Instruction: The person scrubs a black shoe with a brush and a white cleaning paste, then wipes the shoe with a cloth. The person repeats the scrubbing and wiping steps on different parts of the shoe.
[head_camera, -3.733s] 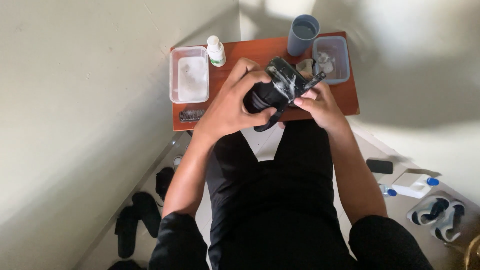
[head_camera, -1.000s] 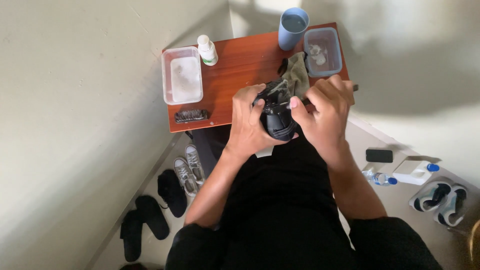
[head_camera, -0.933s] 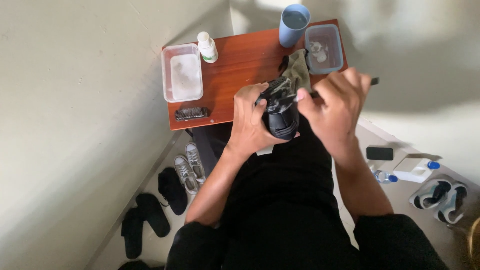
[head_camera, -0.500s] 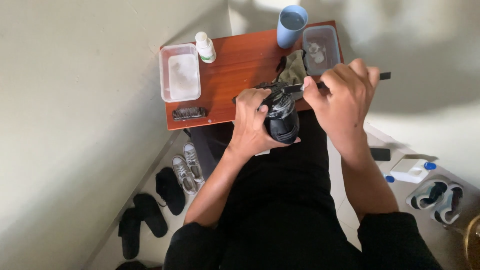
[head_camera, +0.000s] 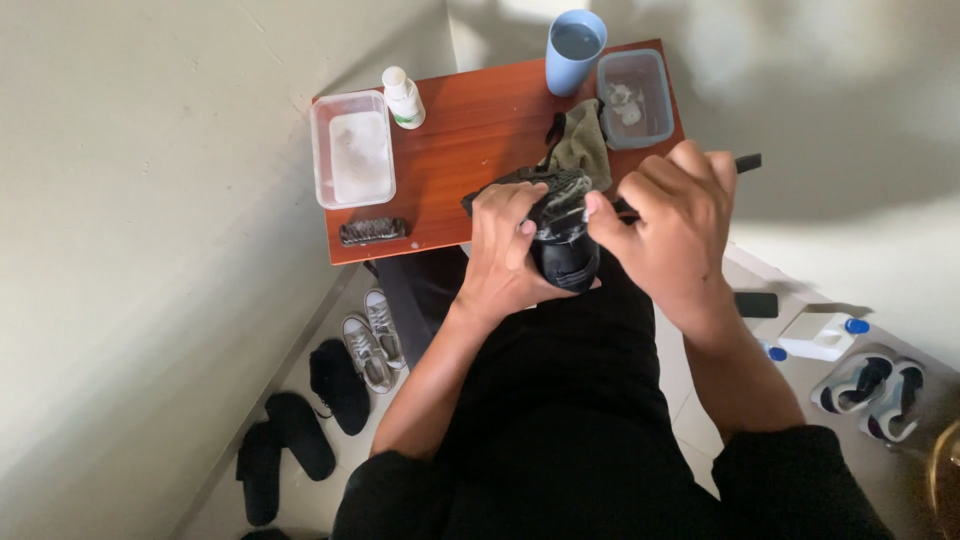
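We look down into a corner of a room with pale walls, where a small reddish-brown desk (head_camera: 450, 170) stands against the wall and shoes lie on the tiled floor.

In the head view, our left hand (head_camera: 512, 250) is closed around a black shoe (head_camera: 562, 245), held above our lap just in front of the near edge of the desk. The shoe's long axis runs roughly away from us, the end nearest us pointing down toward the lap. Our right hand (head_camera: 672, 220) is just right of the shoe, its grip closed on a thin dark brush handle (head_camera: 745, 162) that sticks out to the right; the working end meets the upper part of the shoe, but we cannot see the bristles clearly.

On the desk are an olive cloth (head_camera: 582, 145), a blue cup (head_camera: 575, 50), a clear container (head_camera: 352, 150), a smaller container (head_camera: 655, 105), a white bottle (head_camera: 403, 97) and a dark brush (head_camera: 372, 231). Grey sneakers (head_camera: 366, 337) and black slippers (head_camera: 275, 455) lie on the floor at left.
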